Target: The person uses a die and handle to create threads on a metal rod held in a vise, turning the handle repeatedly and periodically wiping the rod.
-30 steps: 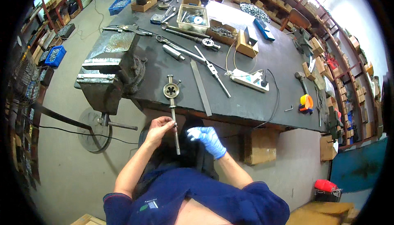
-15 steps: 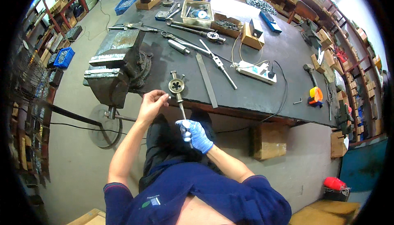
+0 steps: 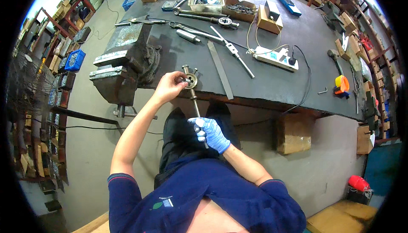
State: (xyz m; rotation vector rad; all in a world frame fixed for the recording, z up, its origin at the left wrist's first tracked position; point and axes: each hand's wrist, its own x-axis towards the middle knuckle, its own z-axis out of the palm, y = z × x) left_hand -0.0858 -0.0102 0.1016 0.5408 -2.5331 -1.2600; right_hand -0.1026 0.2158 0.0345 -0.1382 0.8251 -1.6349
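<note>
My right hand (image 3: 213, 134), in a blue knitted glove, is closed round the lower handle of a die stock (image 3: 195, 102). The tool's round die head rests at the near edge of the workbench, its other handle pointing away. My bare left hand (image 3: 169, 87) is closed in a pinch on a small metal piece (image 3: 186, 80) at the die's face. The fingertips partly cover both the piece and the die opening, so I cannot tell whether the piece sits in the hole.
Left of the hands stands a bench vise (image 3: 117, 65). A flat file (image 3: 220, 70), a tap wrench (image 3: 233, 51), a power strip (image 3: 276, 58) and a hex key (image 3: 323, 91) lie on the workbench (image 3: 280, 90). Farther back are a second die stock (image 3: 224, 21) and a parts bin (image 3: 207, 7).
My left hand has moved up and right, bringing the small metal piece to the die's face. The right hand still grips the die stock. The view has shifted slightly.
</note>
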